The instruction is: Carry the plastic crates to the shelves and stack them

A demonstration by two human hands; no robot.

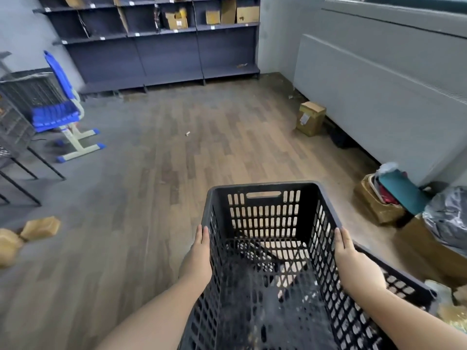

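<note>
A wood-patterned plank floor (192, 147) is seen stretching ahead to a run of dark blue-grey shelves (161, 44) set against the far wall, with cardboard boxes (227, 13) stored on the upper levels while the lower levels are seen bare. A long grey panelled unit (379, 97) is ranged along the right wall. In the foreground a black perforated plastic crate (265, 248) is held off the floor, open side up, its slotted handle cut-out turned toward the shelves; a second black crate (399, 281) is partly seen just behind its right side. At the left a blue chair (58, 107) on a cream frame is placed beside dark mesh crates (22, 97) stacked at the frame edge. On the right, an open carton of mixed items (384, 195) and a grey plastic bag (447, 218) are set near the wall, and 1 small cardboard box (310, 118) is stood on the floor against the grey unit. Brown paper-wrapped parcels (38, 228) are scattered at the lower left. The left hand (199, 251) is pressed flat against the crate's left wall, fingers straight and together. The right hand (347, 251) is laid likewise on the right rim, fingers extended along it, so that the crate is clamped between both palms.
</note>
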